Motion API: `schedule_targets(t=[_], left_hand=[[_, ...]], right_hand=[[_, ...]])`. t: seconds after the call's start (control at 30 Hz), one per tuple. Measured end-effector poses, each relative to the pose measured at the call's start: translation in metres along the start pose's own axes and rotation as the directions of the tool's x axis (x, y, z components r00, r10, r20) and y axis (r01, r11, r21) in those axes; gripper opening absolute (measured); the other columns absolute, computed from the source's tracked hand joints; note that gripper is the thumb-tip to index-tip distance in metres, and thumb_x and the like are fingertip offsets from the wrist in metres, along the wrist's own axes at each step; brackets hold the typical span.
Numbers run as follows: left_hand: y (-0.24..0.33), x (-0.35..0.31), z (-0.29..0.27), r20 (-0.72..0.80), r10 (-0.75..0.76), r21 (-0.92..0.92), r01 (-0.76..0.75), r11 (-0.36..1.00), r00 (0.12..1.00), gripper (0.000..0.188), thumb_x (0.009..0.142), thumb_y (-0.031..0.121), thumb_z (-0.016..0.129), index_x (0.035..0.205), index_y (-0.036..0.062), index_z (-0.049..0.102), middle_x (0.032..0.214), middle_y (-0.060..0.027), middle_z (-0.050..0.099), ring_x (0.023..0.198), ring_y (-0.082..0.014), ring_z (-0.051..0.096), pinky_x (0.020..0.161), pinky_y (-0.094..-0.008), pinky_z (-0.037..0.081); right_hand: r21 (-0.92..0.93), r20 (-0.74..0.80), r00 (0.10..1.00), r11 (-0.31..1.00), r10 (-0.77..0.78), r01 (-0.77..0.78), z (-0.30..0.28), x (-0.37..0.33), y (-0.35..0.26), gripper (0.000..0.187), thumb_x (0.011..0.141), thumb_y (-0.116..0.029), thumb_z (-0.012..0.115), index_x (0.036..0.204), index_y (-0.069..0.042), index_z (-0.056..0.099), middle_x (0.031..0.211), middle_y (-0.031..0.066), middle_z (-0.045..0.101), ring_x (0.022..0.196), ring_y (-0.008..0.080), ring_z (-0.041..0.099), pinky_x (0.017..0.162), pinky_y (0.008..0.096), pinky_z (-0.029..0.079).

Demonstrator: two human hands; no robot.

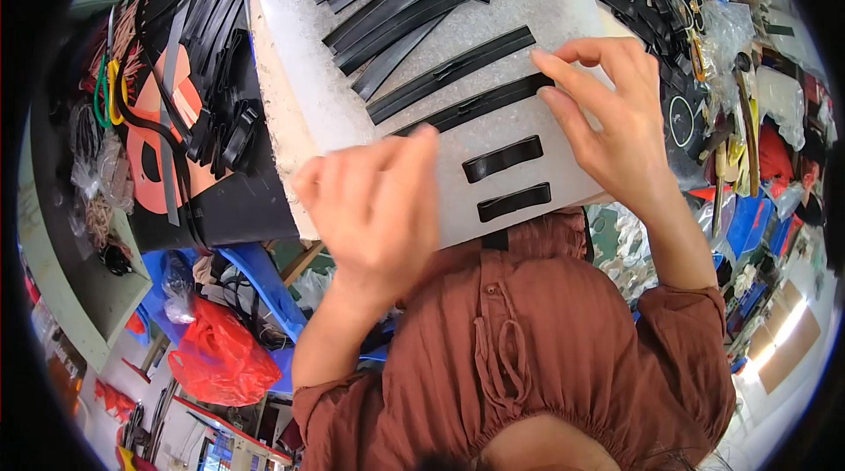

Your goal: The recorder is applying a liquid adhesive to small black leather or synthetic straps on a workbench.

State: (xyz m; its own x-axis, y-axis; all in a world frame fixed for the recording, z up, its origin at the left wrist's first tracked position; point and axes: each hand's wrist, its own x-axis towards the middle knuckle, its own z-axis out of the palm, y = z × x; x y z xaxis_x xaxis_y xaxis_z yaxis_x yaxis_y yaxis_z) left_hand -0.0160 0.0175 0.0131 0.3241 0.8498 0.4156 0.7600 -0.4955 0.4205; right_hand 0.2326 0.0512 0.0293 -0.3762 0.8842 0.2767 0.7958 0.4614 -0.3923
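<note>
Two black strips with a raised seam lie side by side on a whitish work board (pixel 352 132). At the right end of the nearer black strip (pixel 493 103), the thumb and forefinger of my right hand (pixel 616 114) close about its edges. My left hand (pixel 374 207) is curled over the strip's left end, which it hides. Motion blurs this hand, and whatever its fingers grip cannot be made out. Just beyond lies the other black strip (pixel 453 73). Two flat black loops, the upper loop (pixel 502 158) and the lower loop (pixel 515 202), rest on the board nearer my body.
A pile of black strips (pixel 414 9) covers the board's far part. Left are more strips, orange pieces (pixel 154 172) and yellow-green-handled scissors (pixel 114 88). Black pieces (pixel 634 4) crowd the right. Below left hangs a red plastic bag (pixel 224 356) beside a blue bin (pixel 264 282).
</note>
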Motion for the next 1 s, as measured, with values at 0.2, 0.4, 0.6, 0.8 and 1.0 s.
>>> schedule_targets(t=[0.2, 0.4, 0.6, 0.8, 1.0], left_hand=[[-0.012, -0.005, 0.007, -0.012, -0.175, 0.017, 0.175, 0.984, 0.985, 0.025, 0.075, 0.009, 0.083, 0.099, 0.0108, 0.074, 0.089, -0.0002, 0.064, 0.077, -0.0202, 0.056, 0.078, -0.0340, 0.037], [-0.006, 0.001, 0.002, 0.042, -0.229, -0.201, 0.233, 0.951, 0.973, 0.020, 0.077, 0.001, 0.079, 0.092, 0.0059, 0.067, 0.084, -0.0059, 0.064, 0.074, -0.0224, 0.056, 0.073, -0.0340, 0.042], [0.005, 0.015, 0.027, -0.073, -0.169, -0.375, 0.130, 0.918, 0.983, 0.024, 0.074, -0.010, 0.074, 0.093, 0.0041, 0.069, 0.087, -0.0086, 0.066, 0.075, -0.0249, 0.060, 0.063, -0.0346, 0.048], [-0.006, 0.013, 0.027, -0.014, -0.038, -0.342, 0.030, 0.939, 0.999, 0.035, 0.066, -0.010, 0.071, 0.098, 0.0025, 0.077, 0.096, -0.0109, 0.068, 0.080, -0.0269, 0.062, 0.068, -0.0346, 0.052], [-0.009, 0.014, 0.028, 0.012, 0.029, -0.314, -0.024, 0.949, 0.999, 0.041, 0.062, -0.005, 0.068, 0.101, 0.0022, 0.077, 0.098, -0.0102, 0.068, 0.085, -0.0271, 0.064, 0.071, -0.0350, 0.054]], right_hand=[[0.149, -0.015, 0.998, 0.987, 0.065, -0.062, 0.012, -0.007, 0.010, 0.024, 0.077, -0.002, 0.077, 0.099, -0.008, 0.072, 0.099, 0.0037, 0.066, 0.093, 0.0240, 0.060, 0.083, 0.0373, 0.042], [0.282, 0.027, 0.983, 0.942, 0.181, -0.181, 0.005, -0.008, -0.003, 0.018, 0.077, 0.000, 0.076, 0.094, -0.004, 0.070, 0.088, 0.0072, 0.065, 0.078, 0.0259, 0.061, 0.069, 0.0366, 0.049], [0.104, -0.077, 0.997, 0.995, 0.014, -0.006, 0.011, -0.001, -0.028, 0.029, 0.077, 0.007, 0.077, 0.104, -0.002, 0.074, 0.084, 0.0087, 0.067, 0.075, 0.0249, 0.063, 0.065, 0.0338, 0.052], [0.175, -0.071, 0.988, 0.973, -0.137, 0.148, 0.022, -0.017, -0.007, 0.045, 0.071, 0.007, 0.072, 0.116, -0.001, 0.071, 0.091, 0.0077, 0.065, 0.078, 0.0232, 0.062, 0.065, 0.0321, 0.053], [0.193, -0.010, 0.992, 0.973, -0.126, 0.126, 0.027, -0.020, -0.009, 0.053, 0.068, 0.006, 0.069, 0.120, -0.003, 0.072, 0.102, 0.0074, 0.064, 0.083, 0.0237, 0.061, 0.069, 0.0331, 0.052]])
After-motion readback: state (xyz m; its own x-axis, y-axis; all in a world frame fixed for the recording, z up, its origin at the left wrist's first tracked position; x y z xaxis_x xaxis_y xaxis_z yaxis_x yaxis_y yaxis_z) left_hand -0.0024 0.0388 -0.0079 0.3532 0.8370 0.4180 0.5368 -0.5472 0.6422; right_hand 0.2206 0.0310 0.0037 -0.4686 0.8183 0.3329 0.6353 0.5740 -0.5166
